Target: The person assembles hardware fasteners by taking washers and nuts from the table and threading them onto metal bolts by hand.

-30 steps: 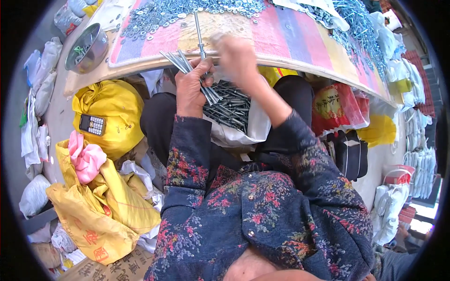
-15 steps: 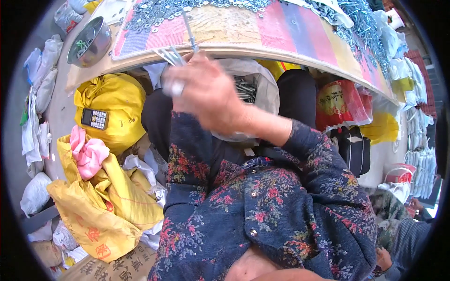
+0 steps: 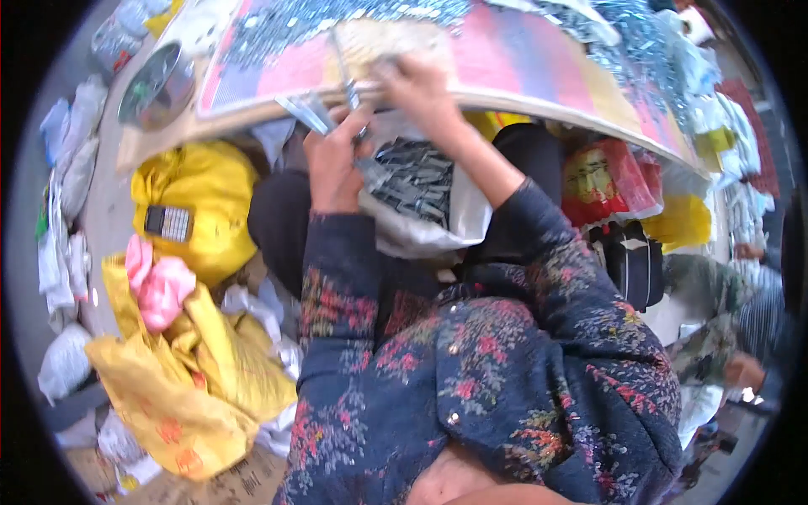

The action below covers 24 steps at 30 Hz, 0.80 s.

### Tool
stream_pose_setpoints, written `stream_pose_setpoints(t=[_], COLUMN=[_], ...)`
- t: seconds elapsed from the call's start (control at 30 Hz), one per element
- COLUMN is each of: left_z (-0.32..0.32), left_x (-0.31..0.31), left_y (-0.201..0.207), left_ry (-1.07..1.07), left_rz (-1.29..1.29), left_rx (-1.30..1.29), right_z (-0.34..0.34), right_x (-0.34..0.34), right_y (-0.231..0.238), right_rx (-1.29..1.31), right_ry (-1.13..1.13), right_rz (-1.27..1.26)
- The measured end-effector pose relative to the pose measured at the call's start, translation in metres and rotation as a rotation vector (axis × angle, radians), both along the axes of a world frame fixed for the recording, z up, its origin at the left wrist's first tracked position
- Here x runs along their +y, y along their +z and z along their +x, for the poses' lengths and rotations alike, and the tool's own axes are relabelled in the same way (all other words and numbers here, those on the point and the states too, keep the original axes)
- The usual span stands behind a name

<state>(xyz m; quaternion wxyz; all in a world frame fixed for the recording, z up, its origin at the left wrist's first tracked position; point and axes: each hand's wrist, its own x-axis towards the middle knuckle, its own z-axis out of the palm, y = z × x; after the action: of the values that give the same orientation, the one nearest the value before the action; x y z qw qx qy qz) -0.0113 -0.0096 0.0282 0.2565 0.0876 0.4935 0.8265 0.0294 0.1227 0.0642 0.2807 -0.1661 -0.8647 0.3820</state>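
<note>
My left hand (image 3: 335, 160) is closed around several long, thin silver metal screws (image 3: 307, 114); one of them points up over the table edge. To its right, my right hand (image 3: 418, 91) is over the front edge of the table, its fingers smeared by motion, so I cannot make out what they hold. On the striped cloth (image 3: 497, 50) of the table lies a spread of small metal washers (image 3: 278, 34). Below my hands, a whitish sack (image 3: 429, 240) between my knees is filled with grey metal pieces (image 3: 412, 181).
A metal bowl (image 3: 156, 88) stands at the table's left end. A heap of bluish metal screws (image 3: 635, 59) lies at the far right. To the left sits a yellow bag (image 3: 198, 248) with a keypad phone (image 3: 168, 223) on it. Another person (image 3: 724, 337) is at the right.
My right hand has come away from my left and moved up and right to the table edge. The left hand and the sack's contents now show uncovered. The person at right has shifted.
</note>
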Motion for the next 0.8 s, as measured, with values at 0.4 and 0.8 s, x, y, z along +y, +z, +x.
stream_pose_setpoints(t=[0.4,0.8], left_z=[0.006,0.011], left_x=[0.004,0.005], left_y=[-0.006,-0.01], left_ry=[-0.025,-0.047], left_rz=[0.135,0.03], left_rx=[-0.09,-0.073], right_z=[-0.003,-0.003], right_x=[0.026,-0.018], right_y=[-0.015,-0.056], right_rx=[0.078,0.167], right_ry=[-0.041,-0.162], right_rz=[0.118,0.446])
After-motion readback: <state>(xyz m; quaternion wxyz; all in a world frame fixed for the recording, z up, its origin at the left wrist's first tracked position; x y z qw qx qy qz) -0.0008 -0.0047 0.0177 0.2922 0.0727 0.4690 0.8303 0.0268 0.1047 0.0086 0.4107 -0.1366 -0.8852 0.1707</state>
